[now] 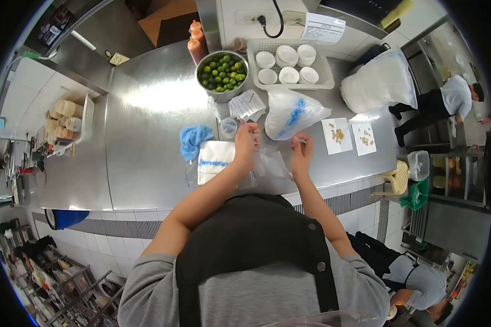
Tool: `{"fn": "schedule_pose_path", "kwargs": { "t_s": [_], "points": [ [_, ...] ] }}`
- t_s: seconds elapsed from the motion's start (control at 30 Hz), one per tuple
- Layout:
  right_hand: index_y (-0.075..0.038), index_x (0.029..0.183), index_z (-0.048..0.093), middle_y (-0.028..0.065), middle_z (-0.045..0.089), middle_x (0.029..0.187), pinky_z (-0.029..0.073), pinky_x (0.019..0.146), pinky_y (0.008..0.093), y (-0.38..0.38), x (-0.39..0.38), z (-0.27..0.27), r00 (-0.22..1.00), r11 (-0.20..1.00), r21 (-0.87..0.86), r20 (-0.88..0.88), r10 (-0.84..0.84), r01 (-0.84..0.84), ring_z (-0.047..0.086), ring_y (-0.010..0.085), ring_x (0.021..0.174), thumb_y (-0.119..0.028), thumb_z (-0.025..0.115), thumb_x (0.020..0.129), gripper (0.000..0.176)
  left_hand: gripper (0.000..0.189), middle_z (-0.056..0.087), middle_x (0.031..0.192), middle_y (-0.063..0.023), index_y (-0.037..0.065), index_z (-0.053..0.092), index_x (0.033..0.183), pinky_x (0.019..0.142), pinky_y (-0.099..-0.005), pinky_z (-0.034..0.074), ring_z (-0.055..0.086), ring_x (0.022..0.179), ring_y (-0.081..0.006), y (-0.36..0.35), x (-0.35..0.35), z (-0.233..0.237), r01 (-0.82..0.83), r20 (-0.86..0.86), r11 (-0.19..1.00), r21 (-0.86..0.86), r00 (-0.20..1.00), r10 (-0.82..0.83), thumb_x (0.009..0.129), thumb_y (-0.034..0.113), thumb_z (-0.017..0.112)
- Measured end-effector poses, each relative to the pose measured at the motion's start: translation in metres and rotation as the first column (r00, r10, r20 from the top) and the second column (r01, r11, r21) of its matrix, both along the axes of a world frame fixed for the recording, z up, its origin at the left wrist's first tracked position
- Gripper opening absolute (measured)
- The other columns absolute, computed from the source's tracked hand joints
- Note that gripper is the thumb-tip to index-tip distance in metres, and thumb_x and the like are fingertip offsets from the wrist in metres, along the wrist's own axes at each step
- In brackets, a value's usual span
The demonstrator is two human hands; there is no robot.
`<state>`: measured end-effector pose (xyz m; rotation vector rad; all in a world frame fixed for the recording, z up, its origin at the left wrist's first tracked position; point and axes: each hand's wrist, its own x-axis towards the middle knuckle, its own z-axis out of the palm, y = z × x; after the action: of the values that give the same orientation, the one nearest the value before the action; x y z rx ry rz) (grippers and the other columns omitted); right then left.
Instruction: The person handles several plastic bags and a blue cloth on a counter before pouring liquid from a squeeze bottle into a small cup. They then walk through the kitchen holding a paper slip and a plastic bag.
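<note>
Stainless steel fills the head view: a long desk [147, 141] against a tiled wall, shining under the lights. At the back stand a metal bowl of limes [222, 72], a white tray of small bowls [324, 82] and some sauce bottles [196, 43]. Nearer me lie a blue cloth [195, 137], a flat stack of bags [215, 158] printed in blue, a bulging plastic sack [294, 114] and two paper sheets [337, 135] carrying little brown pieces. Off to the right another person [447, 103] works at a shelf.

My left hand [245, 144] is raised just above the desk with its fingers drawn together in a pinch, and it looks to be nipping the top edge of a clear bag [271, 163]. The bag lies between my two hands, just right of the stack. My right hand [301, 155] is closed to a pinch too, but what sits between its fingertips is too small for me to make out.

I judge the clear bag to be almost weightless, limp and slick, a film that clings to itself and to the steel. It will not break, but it will slide, fold and slip out of a loose grip. I'd take it at the open edge or a corner with thumb and forefinger tips, one hand on each side, since the flat middle gives nothing to hold.
</note>
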<state>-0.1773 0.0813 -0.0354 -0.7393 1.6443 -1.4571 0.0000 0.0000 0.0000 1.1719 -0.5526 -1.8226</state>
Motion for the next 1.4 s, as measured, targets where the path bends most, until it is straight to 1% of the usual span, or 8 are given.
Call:
{"fn": "schedule_pose_path", "kwargs": {
  "t_s": [0.17,0.37,0.47,0.6,0.77,1.0,1.23,1.4],
  "points": [
    [-0.004,0.127,0.057,0.0086,0.062,0.107,0.046,0.092,0.0350,0.022,0.038,0.078,0.771,0.766,-0.122,-0.206,0.602,-0.631,0.059,0.0223,0.105,-0.026,0.076,0.090,0.047,0.074,0.053,0.092,-0.0034,0.005,0.060,0.107,0.057,-0.0236,0.035,0.040,0.064,-0.0094,-0.009,0.037,0.044,-0.075,-0.239,0.997,-0.022,0.969,0.067,0.100,0.072,0.030],
    [-0.003,0.115,0.062,0.0114,0.063,0.110,0.048,0.092,0.0369,0.004,0.093,0.138,0.685,0.789,-0.235,-0.667,0.294,-0.567,0.060,0.0228,0.106,-0.004,0.059,0.090,0.025,0.079,0.056,0.101,-0.0047,0.004,0.057,0.116,0.073,-0.0301,0.041,0.046,0.077,-0.0140,-0.010,0.065,0.090,-0.141,-0.252,0.987,-0.078,0.961,0.117,0.099,0.075,0.026],
    [0.000,0.104,0.064,0.0101,0.068,0.101,0.051,0.083,0.0327,-0.011,0.086,0.101,0.832,0.820,-0.199,-0.287,0.475,-0.537,0.064,0.0179,0.094,0.005,0.049,0.084,0.025,0.067,0.060,0.120,-0.0091,0.006,0.049,0.133,0.093,-0.0380,0.045,0.057,0.102,-0.0212,-0.007,0.091,0.102,-0.065,-0.319,0.965,-0.254,0.947,-0.020,0.098,0.062,0.052],
    [0.001,0.102,0.068,0.0057,0.070,0.088,0.051,0.075,0.0280,-0.025,0.106,0.116,0.841,0.869,-0.033,0.238,0.487,-0.494,0.064,0.0123,0.079,0.005,0.046,0.087,0.027,0.088,0.059,0.132,-0.0132,0.007,0.043,0.145,0.108,-0.0409,0.043,0.055,0.126,-0.0236,0.002,0.140,0.114,0.387,0.265,0.673,-0.631,0.922,-0.281,0.069,0.004,0.088],
    [-0.002,0.117,0.071,0.0046,0.072,0.093,0.052,0.078,0.0273,-0.046,0.141,0.098,0.694,0.748,-0.029,0.351,0.629,-0.663,0.066,0.0120,0.087,-0.006,0.050,0.096,0.030,0.039,0.069,0.111,-0.0095,0.000,0.065,0.116,0.090,-0.0293,0.053,0.065,0.102,-0.0144,0.006,0.196,0.115,0.319,0.433,0.767,-0.556,0.899,-0.060,0.080,-0.006,0.078],
    [-0.002,0.146,0.044,0.0158,0.043,0.146,0.050,0.100,0.0403,-0.106,0.198,0.112,0.140,0.160,0.225,-0.099,0.985,-0.961,0.049,0.0318,0.130,-0.016,0.081,0.082,0.076,0.007,0.071,0.083,-0.0043,-0.002,0.072,0.092,0.066,-0.0219,0.048,0.062,0.072,-0.0083,-0.003,0.283,0.141,-0.087,0.439,0.763,-0.641,0.774,0.457,0.090,0.004,0.075],
    [0.002,0.130,0.060,0.0177,0.052,0.127,0.049,0.099,0.0418,-0.128,0.240,-0.021,-0.088,0.596,0.378,-0.886,0.456,-0.708,0.054,0.0371,0.118,-0.019,0.073,0.087,0.049,0.012,0.069,0.079,-0.0024,-0.002,0.071,0.090,0.064,-0.0218,0.047,0.060,0.068,-0.0076,0.007,0.295,0.139,-0.061,0.514,0.781,-0.621,0.721,0.465,0.090,0.009,0.077],
    [-0.005,0.129,0.065,0.0145,0.057,0.126,0.047,0.099,0.0369,-0.156,0.216,0.038,0.343,0.513,0.270,-0.488,0.803,-0.815,0.056,0.0304,0.117,-0.024,0.069,0.093,0.042,0.012,0.069,0.079,-0.0013,-0.001,0.071,0.090,0.059,-0.0232,0.050,0.060,0.069,-0.0061,0.006,0.279,0.135,-0.027,0.507,0.828,-0.561,0.779,0.368,0.090,0.009,0.077]
  ]
}}
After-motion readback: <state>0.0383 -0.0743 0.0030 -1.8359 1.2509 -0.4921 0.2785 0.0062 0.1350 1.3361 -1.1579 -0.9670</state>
